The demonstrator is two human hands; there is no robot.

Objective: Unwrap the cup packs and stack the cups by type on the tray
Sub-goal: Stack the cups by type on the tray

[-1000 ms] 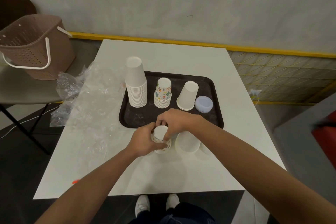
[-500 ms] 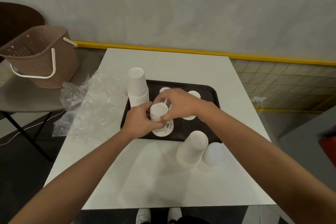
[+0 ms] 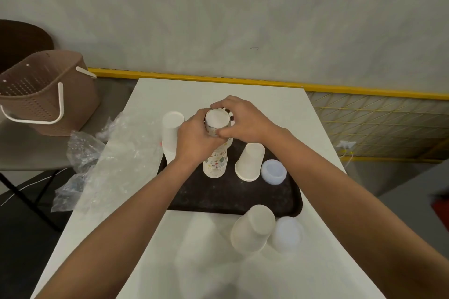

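A dark brown tray (image 3: pixel 228 195) lies on the white table (image 3: pixel 267 102). Both my left hand (image 3: pixel 194 139) and my right hand (image 3: pixel 245 121) grip a stack of upside-down patterned cups (image 3: pixel 217 122), which sits on top of the patterned cup stack (image 3: pixel 215 162) standing on the tray. A tall stack of plain white cups (image 3: pixel 171 131) stands at the tray's left, partly hidden by my left hand. A cream cup stack (image 3: pixel 250 162) and a small bluish translucent cup (image 3: pixel 273 172) stand at the tray's right. In front of the tray, on the table, stand another cream cup stack (image 3: pixel 252 229) and a translucent cup (image 3: pixel 288 233).
Crumpled clear plastic wrap (image 3: pixel 114 160) covers the table's left side and hangs over its edge. A brown perforated basket (image 3: pixel 46 94) sits on a chair to the left. A yellow rail (image 3: pixel 267 84) runs along the wall behind.
Both hands lifted the patterned cups from the table's front, carried them over the tray and set them onto the patterned stack. The camera tilted up.
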